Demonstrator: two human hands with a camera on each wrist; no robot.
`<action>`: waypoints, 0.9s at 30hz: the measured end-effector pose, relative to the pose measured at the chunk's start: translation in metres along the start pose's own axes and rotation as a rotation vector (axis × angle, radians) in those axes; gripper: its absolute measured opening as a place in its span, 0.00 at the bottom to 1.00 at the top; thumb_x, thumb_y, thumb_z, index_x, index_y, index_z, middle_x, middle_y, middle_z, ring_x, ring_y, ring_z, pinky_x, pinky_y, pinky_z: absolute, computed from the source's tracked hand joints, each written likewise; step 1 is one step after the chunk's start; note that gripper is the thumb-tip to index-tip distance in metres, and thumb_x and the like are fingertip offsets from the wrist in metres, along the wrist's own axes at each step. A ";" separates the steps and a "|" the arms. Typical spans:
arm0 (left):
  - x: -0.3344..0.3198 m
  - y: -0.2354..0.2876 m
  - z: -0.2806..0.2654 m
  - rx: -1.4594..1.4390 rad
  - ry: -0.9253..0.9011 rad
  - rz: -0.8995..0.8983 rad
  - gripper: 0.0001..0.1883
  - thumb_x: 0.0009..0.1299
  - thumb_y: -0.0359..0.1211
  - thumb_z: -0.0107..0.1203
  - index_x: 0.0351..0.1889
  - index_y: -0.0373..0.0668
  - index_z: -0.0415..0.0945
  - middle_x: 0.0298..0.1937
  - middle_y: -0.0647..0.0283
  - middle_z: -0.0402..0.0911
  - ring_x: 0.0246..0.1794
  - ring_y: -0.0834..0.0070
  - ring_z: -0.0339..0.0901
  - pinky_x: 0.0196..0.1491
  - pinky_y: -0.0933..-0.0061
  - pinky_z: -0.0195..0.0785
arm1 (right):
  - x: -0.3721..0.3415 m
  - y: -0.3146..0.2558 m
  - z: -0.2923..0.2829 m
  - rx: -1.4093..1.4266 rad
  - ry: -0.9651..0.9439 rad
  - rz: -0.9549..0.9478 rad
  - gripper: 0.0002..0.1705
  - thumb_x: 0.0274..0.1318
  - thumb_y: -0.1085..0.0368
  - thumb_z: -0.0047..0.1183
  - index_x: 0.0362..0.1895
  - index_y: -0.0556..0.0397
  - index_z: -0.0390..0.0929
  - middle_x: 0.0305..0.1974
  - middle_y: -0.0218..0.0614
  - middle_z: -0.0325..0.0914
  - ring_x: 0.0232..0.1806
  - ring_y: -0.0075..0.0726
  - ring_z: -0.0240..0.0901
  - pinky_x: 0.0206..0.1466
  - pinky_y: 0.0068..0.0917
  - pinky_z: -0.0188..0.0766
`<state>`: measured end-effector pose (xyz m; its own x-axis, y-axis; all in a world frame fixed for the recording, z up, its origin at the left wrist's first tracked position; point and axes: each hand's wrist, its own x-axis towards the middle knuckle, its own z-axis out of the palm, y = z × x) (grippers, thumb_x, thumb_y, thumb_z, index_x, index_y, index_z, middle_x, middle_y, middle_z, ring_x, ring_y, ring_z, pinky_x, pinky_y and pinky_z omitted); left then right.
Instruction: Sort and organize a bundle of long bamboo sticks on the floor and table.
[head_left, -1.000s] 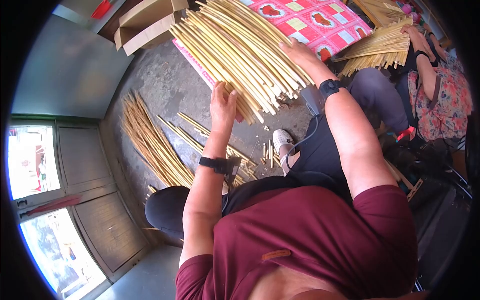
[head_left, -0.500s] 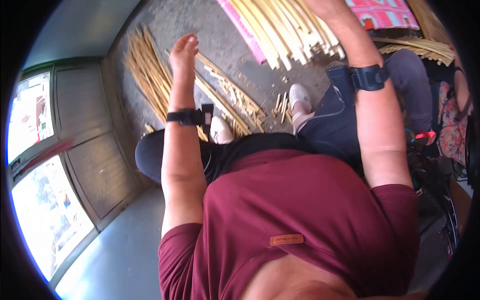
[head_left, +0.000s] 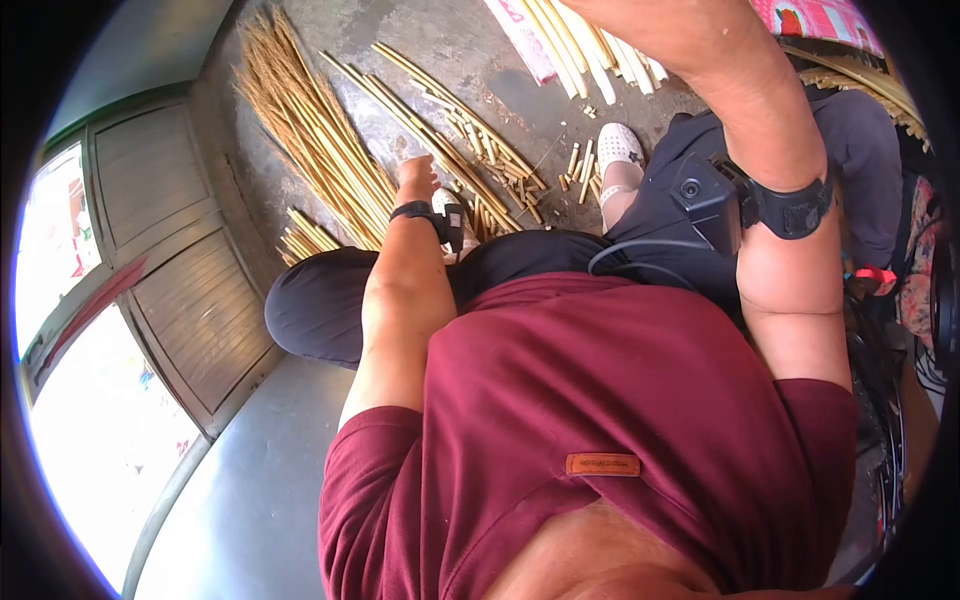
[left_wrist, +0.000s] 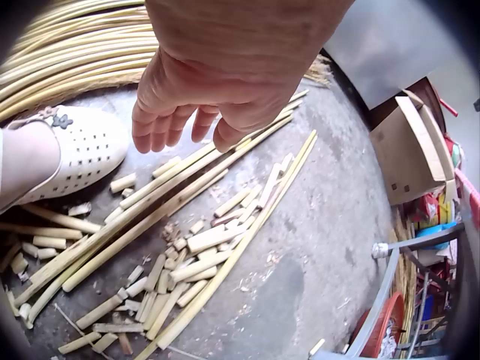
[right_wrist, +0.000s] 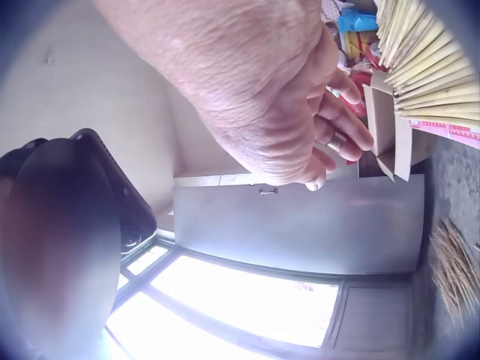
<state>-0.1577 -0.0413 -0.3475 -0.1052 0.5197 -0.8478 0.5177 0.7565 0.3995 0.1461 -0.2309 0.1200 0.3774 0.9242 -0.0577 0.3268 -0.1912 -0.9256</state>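
Observation:
My left hand (head_left: 417, 177) reaches low over the floor, its fingers loosely bent and holding nothing. In the left wrist view, long peeled stalks (left_wrist: 176, 191) lie just below its fingertips, beside a scatter of short cut pieces (left_wrist: 214, 238). To its left in the head view lies a bundle of stalks with brushy brown ends (head_left: 320, 135). My right hand (right_wrist: 304, 124), wearing a ring, is raised with fingers loosely curled and nothing in them. Nearby in the right wrist view are laid-out stalks (right_wrist: 431, 64), which also show at the head view's top edge.
A white perforated shoe (left_wrist: 90, 150) stands beside the loose stalks. A pink patterned cover (head_left: 820, 22) shows at the upper right. An open cardboard box (left_wrist: 409, 146) is near the wall. Another person's knee (head_left: 860, 150) is at my right.
Both hands have left the laid-out stalks. My left hand swung left, then down toward the loose stalks on the floor; my right has come up nearer the head. The view has tilted down.

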 end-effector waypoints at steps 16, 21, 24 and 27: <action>-0.004 0.006 0.106 0.959 -0.245 0.653 0.16 0.63 0.32 0.52 0.48 0.55 0.79 0.34 0.58 0.82 0.33 0.66 0.80 0.37 0.69 0.73 | 0.014 0.038 0.006 -0.310 0.168 -0.440 0.08 0.54 0.70 0.54 0.37 0.62 0.77 0.18 0.42 0.72 0.17 0.32 0.68 0.23 0.26 0.65; 0.002 -0.010 0.126 1.296 -0.314 0.699 0.12 0.65 0.33 0.53 0.46 0.46 0.79 0.28 0.61 0.82 0.23 0.74 0.80 0.27 0.74 0.76 | 0.022 0.058 0.009 -0.165 0.185 -0.436 0.06 0.54 0.70 0.54 0.35 0.60 0.76 0.18 0.42 0.71 0.18 0.33 0.68 0.24 0.28 0.64; 0.022 -0.016 0.118 1.361 -0.317 0.729 0.11 0.65 0.35 0.56 0.44 0.46 0.80 0.26 0.63 0.82 0.20 0.75 0.79 0.26 0.74 0.76 | 0.023 0.027 0.002 -0.235 0.048 -0.127 0.06 0.54 0.70 0.53 0.34 0.60 0.76 0.20 0.43 0.72 0.19 0.36 0.70 0.25 0.29 0.66; 0.009 -0.006 0.096 0.942 -0.200 0.625 0.08 0.65 0.35 0.56 0.38 0.45 0.82 0.21 0.65 0.80 0.17 0.78 0.77 0.23 0.75 0.72 | 0.020 0.041 0.006 -0.140 0.068 -0.257 0.06 0.55 0.69 0.52 0.34 0.61 0.76 0.21 0.46 0.74 0.22 0.40 0.73 0.28 0.31 0.69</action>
<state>-0.0800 -0.0790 -0.3908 0.4874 0.5638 -0.6668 0.8704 -0.2528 0.4225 0.1617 -0.2180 0.0783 0.3219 0.9251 0.2016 0.5334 -0.0014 -0.8458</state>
